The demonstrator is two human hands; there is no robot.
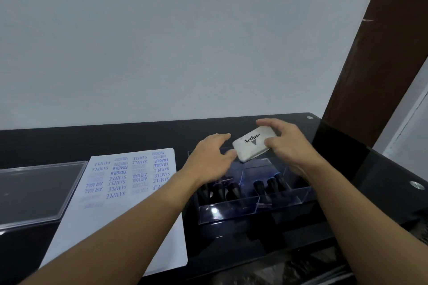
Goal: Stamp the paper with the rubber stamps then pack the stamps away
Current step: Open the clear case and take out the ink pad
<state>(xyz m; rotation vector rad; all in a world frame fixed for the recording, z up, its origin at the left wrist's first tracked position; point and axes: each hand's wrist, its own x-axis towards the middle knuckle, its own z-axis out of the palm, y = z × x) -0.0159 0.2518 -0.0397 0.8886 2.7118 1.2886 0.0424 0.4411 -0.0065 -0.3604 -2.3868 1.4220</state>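
My right hand (286,143) grips a white Artline ink pad (251,144) by its far end, tilted above the back of a clear plastic box (250,211). My left hand (212,157) reaches toward the pad's near corner, thumb at its edge and fingers extended. Inside the box, several black-handled rubber stamps (268,185) lie in two groups, some (222,192) partly hidden under my left wrist. A white sheet of paper (129,187) covered in blue stamped words such as SAMPLE, FRAGILE and AIR MAIL lies to the left of the box.
A clear plastic lid (34,192) lies flat at the far left beside the paper. Everything sits on a black glass desk (370,176) against a pale wall. A dark wooden door frame (382,53) rises at the right.
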